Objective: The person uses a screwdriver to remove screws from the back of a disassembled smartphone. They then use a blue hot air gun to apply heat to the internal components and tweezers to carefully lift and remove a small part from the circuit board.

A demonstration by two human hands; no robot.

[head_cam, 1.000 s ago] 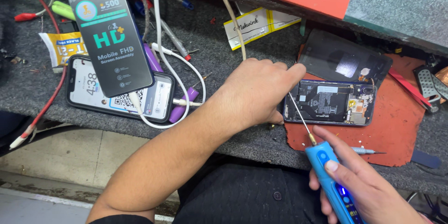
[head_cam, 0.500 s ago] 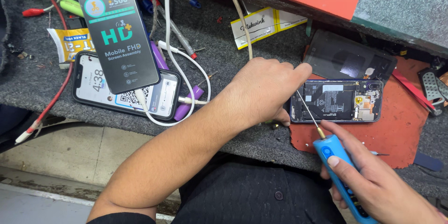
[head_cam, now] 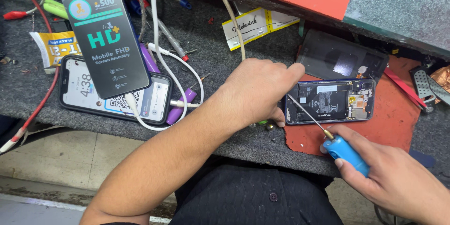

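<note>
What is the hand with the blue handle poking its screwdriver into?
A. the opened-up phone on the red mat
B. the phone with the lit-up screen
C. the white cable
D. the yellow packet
A: the right hand holds the blue screwdriver, and its thin tip reaches the opened phone lying on the red mat, while the left hand steadies that phone's edge.

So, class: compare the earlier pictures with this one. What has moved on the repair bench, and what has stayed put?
The right hand has brought the blue screwdriver in lower, its tip still on the opened phone. The left hand keeps steadying the phone's end. Nothing was picked up or released; the red mat lies as before.
</note>
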